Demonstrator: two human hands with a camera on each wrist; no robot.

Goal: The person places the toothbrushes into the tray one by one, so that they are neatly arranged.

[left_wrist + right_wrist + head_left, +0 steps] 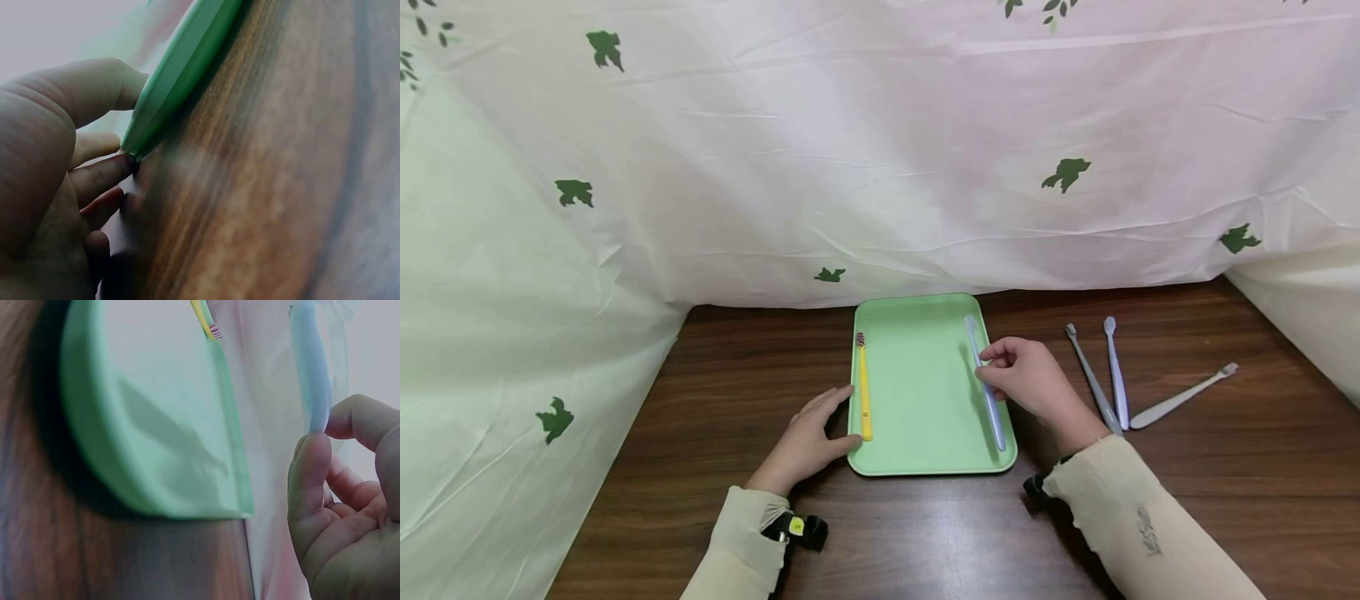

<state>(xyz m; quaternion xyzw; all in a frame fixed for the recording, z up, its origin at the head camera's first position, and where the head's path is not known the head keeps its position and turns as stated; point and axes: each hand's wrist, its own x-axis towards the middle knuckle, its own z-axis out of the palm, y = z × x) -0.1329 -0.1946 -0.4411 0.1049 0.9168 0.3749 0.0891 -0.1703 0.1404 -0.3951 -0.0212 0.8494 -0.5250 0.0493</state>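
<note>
A light blue toothbrush is pinched between the thumb and fingers of my right hand, above the right side of a green tray. In the right wrist view the toothbrush stands off the tray surface, which carries its shadow. A yellow toothbrush lies inside the tray along its left side. My left hand touches the tray's left edge, fingers and thumb spread apart. The left wrist view has the thumb and fingertips against the green rim.
Right of the tray, a grey toothbrush, a lavender toothbrush and a whitish toothbrush lie on the dark wooden table. White cloth with green leaf and bird shapes hangs behind and at the sides.
</note>
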